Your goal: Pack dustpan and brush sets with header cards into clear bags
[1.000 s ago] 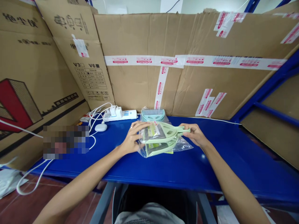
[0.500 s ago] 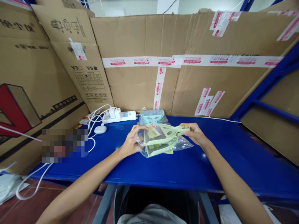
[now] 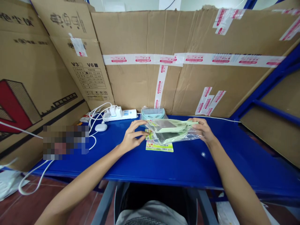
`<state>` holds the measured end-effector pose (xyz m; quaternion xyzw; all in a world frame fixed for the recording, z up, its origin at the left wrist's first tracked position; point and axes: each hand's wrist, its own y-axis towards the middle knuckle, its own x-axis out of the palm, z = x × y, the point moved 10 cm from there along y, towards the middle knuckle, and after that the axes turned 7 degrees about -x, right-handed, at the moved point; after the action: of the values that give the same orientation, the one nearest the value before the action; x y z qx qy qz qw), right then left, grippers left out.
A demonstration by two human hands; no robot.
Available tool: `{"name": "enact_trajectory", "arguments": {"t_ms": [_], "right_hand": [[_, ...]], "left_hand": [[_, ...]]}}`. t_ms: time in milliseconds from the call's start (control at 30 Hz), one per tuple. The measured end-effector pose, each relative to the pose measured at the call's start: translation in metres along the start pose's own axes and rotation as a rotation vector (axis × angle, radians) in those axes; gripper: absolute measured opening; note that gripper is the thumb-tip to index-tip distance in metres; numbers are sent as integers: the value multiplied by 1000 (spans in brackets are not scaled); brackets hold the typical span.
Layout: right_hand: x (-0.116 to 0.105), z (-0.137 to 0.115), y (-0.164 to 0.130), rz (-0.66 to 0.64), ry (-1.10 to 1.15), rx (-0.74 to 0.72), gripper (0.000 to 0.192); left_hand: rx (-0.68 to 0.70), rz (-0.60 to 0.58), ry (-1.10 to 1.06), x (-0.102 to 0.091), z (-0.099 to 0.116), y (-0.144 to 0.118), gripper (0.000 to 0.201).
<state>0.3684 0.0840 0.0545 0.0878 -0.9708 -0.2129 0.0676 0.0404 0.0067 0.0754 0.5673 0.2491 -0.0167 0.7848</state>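
A pale green hand dustpan set (image 3: 174, 128) in a clear plastic bag is held above the table, its handle end pointing right. My right hand (image 3: 203, 128) is closed round the handle end through the bag. At the opposite end, my left hand (image 3: 135, 135) pinches the bag's left edge, beside a yellow-green printed card (image 3: 150, 134). Beneath the bag, another yellow-green printed card (image 3: 159, 147) lies on the table. Just behind is a light blue bagged brush set (image 3: 152, 113) with bristles showing; the green set partly hides it.
A white power strip (image 3: 120, 115) with plugs and looping cables stands at the back left, near a white oval device (image 3: 101, 127). Tall cardboard panels (image 3: 131, 34) border the blue table (image 3: 187, 165) at the back and left. A blue metal frame (image 3: 264, 81) rises on the right.
The bagged green dustpan set has moved right and tilted flatter, with my right hand shifting right. The card lying beneath it now shows more fully.
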Motion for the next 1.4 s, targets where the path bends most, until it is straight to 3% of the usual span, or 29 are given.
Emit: {"name": "enact_trajectory", "arguments": {"t_ms": [233,367,533,667,800,867,967,1067,1133,1200,1267,1333,1400], "right_hand": [[7,1,0,-63,-30,7,42],[2,-3,0,-28,-33,-8,45],[3,-3,-1,-78,-49,2,42],[-26,-12,0,-14,-87,-13,42],[-67,-37,2,169,-97,-158,40],[-71,-52,4,251,-99,-263,42],[-41,-72,9,301,-198,-387,34],[26,-82,20,209,-526,-442,22],[73,-82,24,171,-804,-505,28],[115,-67,29,109,-1042,-521,30],[145,-40,37,20,-1233,-440,26],[161,-10,42,-72,-1382,-321,28],[170,10,43,-143,-1484,-237,32]], "left_hand": [[69,30,-15,1,3,-7,14],[-29,81,92,-9,0,-2,12],[52,-72,-33,5,7,2,18],[74,-33,-17,2,1,-2,16],[-99,100,75,-14,-20,-8,23],[-142,23,88,-3,-22,-12,32],[-64,-258,90,39,-3,-19,33],[-12,-477,123,78,16,-28,33],[-55,-569,156,94,18,-32,34],[-155,-630,154,100,11,-34,36],[-275,-671,99,100,-1,-36,47],[-345,-695,1,94,-11,-37,71],[-328,-723,-93,87,-16,-36,97]]}}
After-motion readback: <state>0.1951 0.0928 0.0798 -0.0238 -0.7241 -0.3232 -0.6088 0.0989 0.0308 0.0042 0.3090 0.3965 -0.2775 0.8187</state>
